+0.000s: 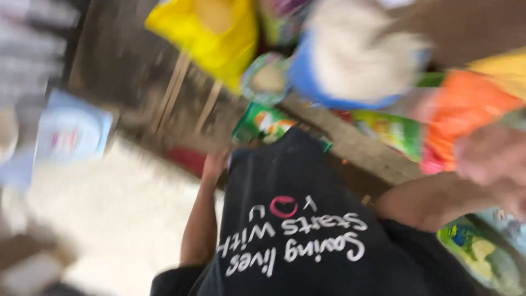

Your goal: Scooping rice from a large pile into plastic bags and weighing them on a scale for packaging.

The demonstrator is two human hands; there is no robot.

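Snack bags lie beyond the black bag; left hand at the bag's left edge, right hand among packets to its right.

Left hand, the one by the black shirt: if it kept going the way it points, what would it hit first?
Probably the green snack packet just above the left hand. The picture is badly blurred, so depth and the hand's exact direction are unclear.

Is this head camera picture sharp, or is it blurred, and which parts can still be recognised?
Head view: strong motion blur everywhere; the snack packets, yellow bag and orange packet, are only smeared colours; the left hand holding the black bag is soft but recognisable; the right hand is a pale smear; lighting is even, without glare.
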